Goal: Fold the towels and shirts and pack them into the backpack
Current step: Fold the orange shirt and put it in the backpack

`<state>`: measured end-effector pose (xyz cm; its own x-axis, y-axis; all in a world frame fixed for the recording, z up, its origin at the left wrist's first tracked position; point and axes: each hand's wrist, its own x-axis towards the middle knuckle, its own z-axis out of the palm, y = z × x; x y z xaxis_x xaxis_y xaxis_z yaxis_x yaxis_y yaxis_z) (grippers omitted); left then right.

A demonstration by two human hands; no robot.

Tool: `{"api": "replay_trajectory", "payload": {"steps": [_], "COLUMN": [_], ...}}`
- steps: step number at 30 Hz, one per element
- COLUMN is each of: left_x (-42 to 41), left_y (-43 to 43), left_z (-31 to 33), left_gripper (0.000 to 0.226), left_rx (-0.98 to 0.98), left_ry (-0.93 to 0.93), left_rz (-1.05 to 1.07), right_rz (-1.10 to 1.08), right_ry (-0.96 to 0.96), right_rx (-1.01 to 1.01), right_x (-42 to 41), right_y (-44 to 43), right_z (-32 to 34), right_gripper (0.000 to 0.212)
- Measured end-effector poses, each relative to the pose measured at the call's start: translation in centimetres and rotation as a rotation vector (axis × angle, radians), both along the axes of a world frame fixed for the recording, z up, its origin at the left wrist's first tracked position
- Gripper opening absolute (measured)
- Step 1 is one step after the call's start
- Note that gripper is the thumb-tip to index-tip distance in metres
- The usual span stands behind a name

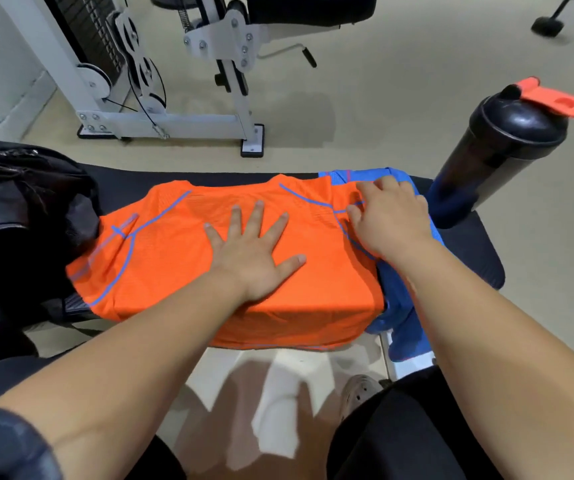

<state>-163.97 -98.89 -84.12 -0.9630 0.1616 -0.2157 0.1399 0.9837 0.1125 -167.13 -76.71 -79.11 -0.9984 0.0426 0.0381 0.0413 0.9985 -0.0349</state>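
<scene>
An orange shirt (174, 251) with blue seams lies spread across a black bench (476, 251), its hem hanging over the near edge. My left hand (254, 251) presses flat on the shirt's middle with fingers spread. My right hand (393, 216) rests on the shirt's right shoulder, its fingers curled into the fabric at the sleeve. A blue garment (403, 306) lies under the orange shirt on the right and hangs off the bench. A black backpack (19, 202) sits at the bench's left end.
A black shaker bottle (497, 150) with an orange lid stands at the bench's far right corner. A white gym machine (161, 81) stands on the beige floor beyond the bench. My legs and a shoe (361, 389) are below the near edge.
</scene>
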Motion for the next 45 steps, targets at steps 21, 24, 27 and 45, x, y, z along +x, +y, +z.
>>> {"api": "replay_trajectory", "payload": {"steps": [21, 24, 27, 45], "left_x": [-1.7, -1.4, -0.9, 1.5], "left_y": [-3.5, -3.8, -4.4, -0.4], "left_z": [-1.0, -0.8, -0.8, -0.9], "left_gripper": [0.093, 0.093, 0.094, 0.096], "left_rx": [-0.050, -0.033, -0.032, -0.024], "left_ry": [0.077, 0.063, 0.063, 0.059], "left_rz": [-0.101, -0.085, -0.067, -0.082], "right_rz": [-0.103, -0.049, -0.012, -0.057], "right_ry": [0.026, 0.003, -0.056, 0.048], "right_rx": [-0.023, -0.140, -0.274, -0.759], "right_x": [-2.6, -1.9, -1.2, -0.1], "right_y": [2.3, 2.7, 3.2, 2.4], "right_z": [-1.6, -0.9, -0.4, -0.2], "right_gripper": [0.045, 0.030, 0.032, 0.026]}}
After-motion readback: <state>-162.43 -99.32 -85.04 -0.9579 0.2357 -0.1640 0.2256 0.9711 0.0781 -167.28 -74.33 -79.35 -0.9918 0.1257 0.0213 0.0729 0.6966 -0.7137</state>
